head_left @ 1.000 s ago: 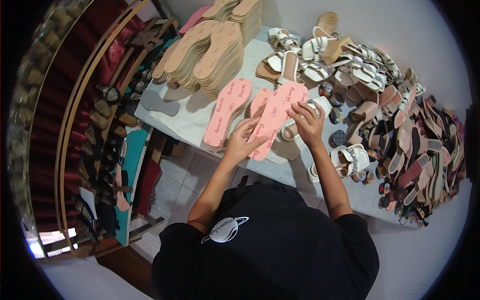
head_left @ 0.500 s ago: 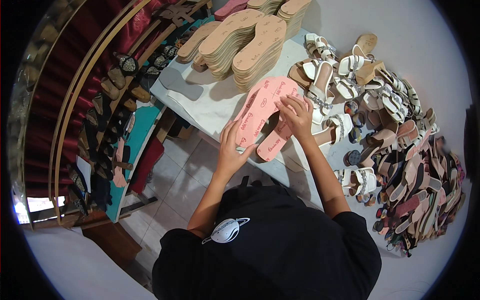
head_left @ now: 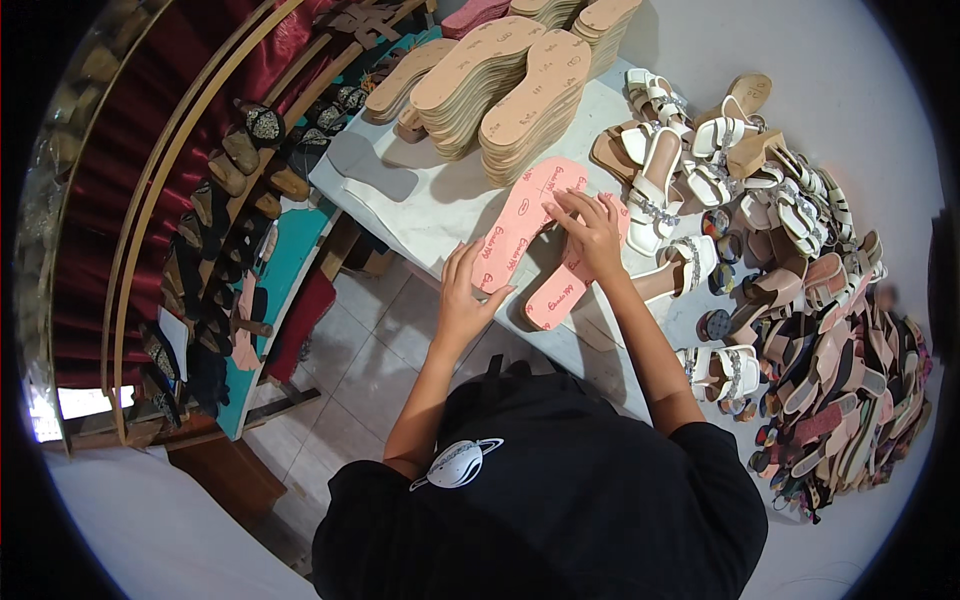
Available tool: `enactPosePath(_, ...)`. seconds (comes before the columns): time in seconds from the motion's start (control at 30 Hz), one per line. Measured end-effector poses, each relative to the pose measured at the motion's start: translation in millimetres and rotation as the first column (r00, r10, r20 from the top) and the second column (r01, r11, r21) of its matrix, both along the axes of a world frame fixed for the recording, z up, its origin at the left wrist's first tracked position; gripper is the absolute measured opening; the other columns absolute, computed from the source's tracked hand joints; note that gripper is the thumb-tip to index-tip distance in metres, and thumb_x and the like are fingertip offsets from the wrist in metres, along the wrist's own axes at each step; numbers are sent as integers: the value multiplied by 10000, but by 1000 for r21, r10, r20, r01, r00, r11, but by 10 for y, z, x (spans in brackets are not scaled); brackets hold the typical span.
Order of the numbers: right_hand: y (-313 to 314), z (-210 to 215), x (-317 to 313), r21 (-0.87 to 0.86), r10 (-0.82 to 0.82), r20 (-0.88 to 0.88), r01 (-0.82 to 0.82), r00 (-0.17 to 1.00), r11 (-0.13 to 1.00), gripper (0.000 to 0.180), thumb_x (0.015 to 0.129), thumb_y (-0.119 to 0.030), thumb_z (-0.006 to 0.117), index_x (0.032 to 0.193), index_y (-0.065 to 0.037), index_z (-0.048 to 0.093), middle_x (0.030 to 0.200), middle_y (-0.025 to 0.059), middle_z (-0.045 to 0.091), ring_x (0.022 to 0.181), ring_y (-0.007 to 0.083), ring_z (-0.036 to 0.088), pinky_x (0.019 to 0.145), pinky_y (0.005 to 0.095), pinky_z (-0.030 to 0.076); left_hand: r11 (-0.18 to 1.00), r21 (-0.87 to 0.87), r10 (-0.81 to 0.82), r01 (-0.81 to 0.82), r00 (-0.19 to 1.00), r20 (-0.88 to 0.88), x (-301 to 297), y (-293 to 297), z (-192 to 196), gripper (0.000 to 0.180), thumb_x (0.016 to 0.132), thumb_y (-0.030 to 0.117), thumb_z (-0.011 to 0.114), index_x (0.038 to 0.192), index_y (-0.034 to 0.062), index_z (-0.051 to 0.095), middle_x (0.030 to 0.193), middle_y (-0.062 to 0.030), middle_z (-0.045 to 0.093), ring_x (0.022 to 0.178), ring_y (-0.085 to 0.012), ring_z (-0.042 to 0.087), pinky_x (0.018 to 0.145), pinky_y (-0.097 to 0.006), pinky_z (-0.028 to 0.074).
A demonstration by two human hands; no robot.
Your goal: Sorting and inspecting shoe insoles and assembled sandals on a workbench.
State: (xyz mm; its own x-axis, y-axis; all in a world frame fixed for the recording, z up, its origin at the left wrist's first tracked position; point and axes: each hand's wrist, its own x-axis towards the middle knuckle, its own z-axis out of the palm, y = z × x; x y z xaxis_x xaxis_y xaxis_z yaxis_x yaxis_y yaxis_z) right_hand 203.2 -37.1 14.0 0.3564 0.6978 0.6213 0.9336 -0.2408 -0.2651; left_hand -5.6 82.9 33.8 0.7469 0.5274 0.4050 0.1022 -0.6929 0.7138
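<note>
Spreading across the white surface (head_left: 420, 205), stacked tan soles (head_left: 520, 90) lie behind the pink soles (head_left: 525, 230), and white sandals (head_left: 700, 170) crowd just right of them. Pink soles lie flat near the surface's front edge. Left hand (head_left: 465, 295) rests on their near end, fingers spread. Right hand (head_left: 592, 230) presses on top, fingers spread.

No packages, signs or screens in view. Only markings: small red printed stamps on the pink insoles (head_left: 525, 235), table centre, and faint round stamps on the tan insole stacks (head_left: 500, 85) at 12 o'clock.
</note>
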Motion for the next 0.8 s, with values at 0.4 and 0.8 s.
enactPosePath(0.4,12,-47,47,-37,13,27,-12,1000,999,396,789,-132,530,1146,-277,624,1187,-28,583,1135,197,522,968,473,328,996,-84,-32,33,999,15,39,13,-14,707,657,122,785,1269,28,443,1237,-171,494,1131,-337,497,936,-395,418)
enactPosePath(0.8,-37,-56,42,-69,31,-8,-32,999,997,414,795,-117,567,1185,-251,613,1202,-8,580,1159,218,508,981,448,325,998,-59,-11,11,1000,-4,44,-14,0,700,659,122,780,1267,23,446,1227,-175,506,1118,-341,507,929,-398,424)
